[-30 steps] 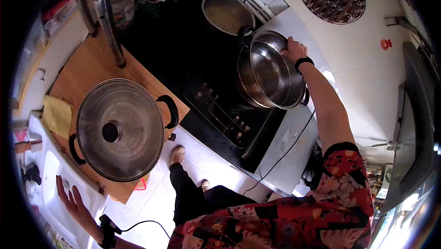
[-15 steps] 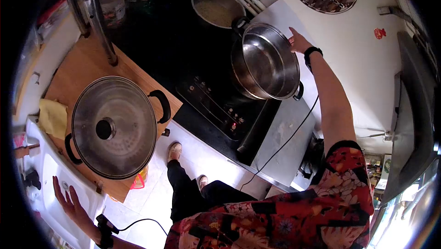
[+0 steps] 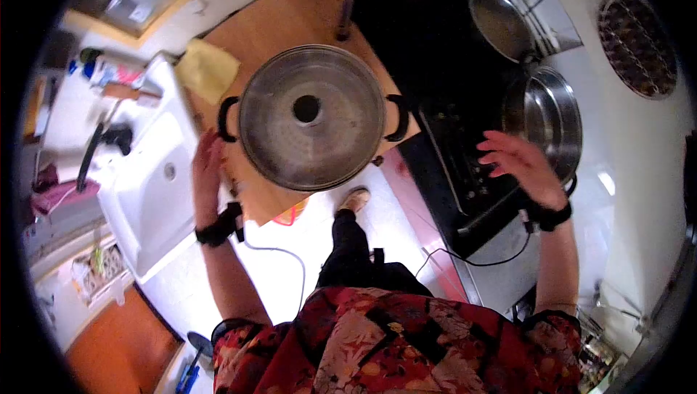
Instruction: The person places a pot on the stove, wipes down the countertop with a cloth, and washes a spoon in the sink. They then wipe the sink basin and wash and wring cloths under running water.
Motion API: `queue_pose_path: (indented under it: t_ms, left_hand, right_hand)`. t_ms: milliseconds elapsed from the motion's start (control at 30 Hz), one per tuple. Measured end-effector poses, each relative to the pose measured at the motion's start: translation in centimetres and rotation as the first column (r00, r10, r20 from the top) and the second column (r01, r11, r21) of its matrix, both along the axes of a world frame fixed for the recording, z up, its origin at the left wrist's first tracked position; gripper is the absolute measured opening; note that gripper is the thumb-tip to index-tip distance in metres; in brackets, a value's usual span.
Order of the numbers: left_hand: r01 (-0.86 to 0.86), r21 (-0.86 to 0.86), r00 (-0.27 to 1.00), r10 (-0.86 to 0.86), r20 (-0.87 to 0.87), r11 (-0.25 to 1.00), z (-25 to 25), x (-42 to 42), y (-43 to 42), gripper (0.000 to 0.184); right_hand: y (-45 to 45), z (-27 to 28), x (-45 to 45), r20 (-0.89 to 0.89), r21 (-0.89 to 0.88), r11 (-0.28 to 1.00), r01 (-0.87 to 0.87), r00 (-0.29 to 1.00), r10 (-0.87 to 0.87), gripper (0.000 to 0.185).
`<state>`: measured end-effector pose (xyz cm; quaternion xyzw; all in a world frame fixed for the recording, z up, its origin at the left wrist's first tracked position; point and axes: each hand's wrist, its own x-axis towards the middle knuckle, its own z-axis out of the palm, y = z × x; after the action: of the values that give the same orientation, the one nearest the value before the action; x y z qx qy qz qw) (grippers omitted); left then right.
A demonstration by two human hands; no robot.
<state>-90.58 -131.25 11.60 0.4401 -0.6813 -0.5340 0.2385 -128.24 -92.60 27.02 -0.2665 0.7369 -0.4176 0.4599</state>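
Observation:
A wide steel pot with a glass lid (image 3: 334, 151) sits on the wooden board (image 3: 272, 20), its black knob (image 3: 306, 109) in the middle. My left hand (image 3: 208, 180) is open, fingers stretched out, just below the pot's left black handle (image 3: 227, 119); whether they touch I cannot tell. On the other side, my right hand (image 3: 524, 167) is open and empty over the cooktop's right side, fingers pointing toward the lidded pot. Beside and partly behind it, an unlidded steel pot (image 3: 565, 114) stands on the black cooktop (image 3: 414, 38). The lidded pot's right handle (image 3: 397, 118) is free.
A white sink (image 3: 149, 209) lies to the left, with a yellow cloth (image 3: 208, 68) at the board's corner. Another steel pan (image 3: 501, 25) stands at the cooktop's back. A metal pipe (image 3: 350, 2) rises behind the lidded pot. Cables hang from both wrists.
The view has turned left. My right hand has come away from the unlidded pot, which now sits flatter on the cooktop. My left hand has come up beside the lidded pot's left handle.

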Motion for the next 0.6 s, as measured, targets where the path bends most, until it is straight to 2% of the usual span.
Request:
queue_pose_path:
  t_ms: [33, 100, 167, 200, 267, 300, 367, 433, 500, 567, 600]
  left_hand:
    - [-0.015, 0.119, 1.0, 0.017, -0.017, 0.993, 1.3, -1.2, 0.7, 0.043]
    - [-0.009, 0.202, 0.992, 0.034, -0.122, 0.979, 1.5, -2.2, 1.0, 0.043]
    - [-0.067, 0.216, 0.989, 0.093, -0.112, 0.974, 0.7, -2.3, 0.6, 0.041]
    - [-0.039, 0.231, 0.989, 0.071, -0.13, 0.972, 0.9, -2.5, 0.4, 0.039]
    - [0.01, 0.299, 0.985, 0.041, -0.165, 0.954, 0.2, -2.7, -0.2, 0.034]
    - [-0.017, 0.291, 0.991, 0.055, -0.122, 0.956, -0.1, -3.0, -0.4, 0.031]
    - [-0.043, 0.244, 0.992, 0.07, -0.105, 0.969, -0.2, -3.1, -0.6, 0.029]
    - [-0.113, 0.272, 0.955, 0.18, -0.236, 0.956, 0.1, -3.2, 0.2, 0.027]
    - [-0.099, 0.224, 0.943, 0.163, -0.289, 0.97, -0.1, -2.4, -0.7, 0.028]
    - [-0.145, 0.18, 0.933, 0.195, -0.302, 0.973, 1.6, -2.2, -0.6, 0.029]
    - [-0.091, 0.15, 0.942, 0.135, -0.309, 0.984, 3.1, -2.1, -0.2, 0.03]
  right_hand:
    - [-0.9, -2.5, 1.1, -0.015, 0.002, 1.0, -0.02, 1.0, 0.02, 0.041]
    - [-3.4, -7.3, 2.5, -0.052, -0.007, 0.998, 0.055, 0.997, -0.055, 0.047]
    - [-5.7, -10.4, 3.3, -0.07, -0.048, 0.995, 0.09, 0.993, -0.093, 0.052]
    - [-7.1, -11.5, 3.7, -0.07, -0.061, 0.995, 0.083, 0.994, -0.087, 0.052]
    - [-9.6, -12.9, 4.7, -0.071, -0.033, 0.97, 0.239, 0.968, -0.241, 0.046]
    - [-10.5, -13.4, 5.0, -0.074, -0.046, 0.971, 0.235, 0.968, -0.238, 0.046]
    - [-11.4, -14.2, 4.9, 0.097, -0.111, 0.972, 0.206, 0.976, -0.196, 0.037]
    - [-11.4, -15.4, 4.5, 0.128, -0.199, 0.971, 0.133, 0.986, -0.109, 0.03]
    - [-11.7, -18.7, 4.0, -0.036, -0.244, 0.967, 0.078, 0.995, -0.089, 0.033]
    - [-11.1, -13.7, 6.2, 0.037, -0.265, 0.945, 0.191, 0.981, -0.188, 0.028]
    - [-9.9, -11.5, 6.5, 0.02, -0.27, 0.936, 0.227, 0.973, -0.231, 0.028]
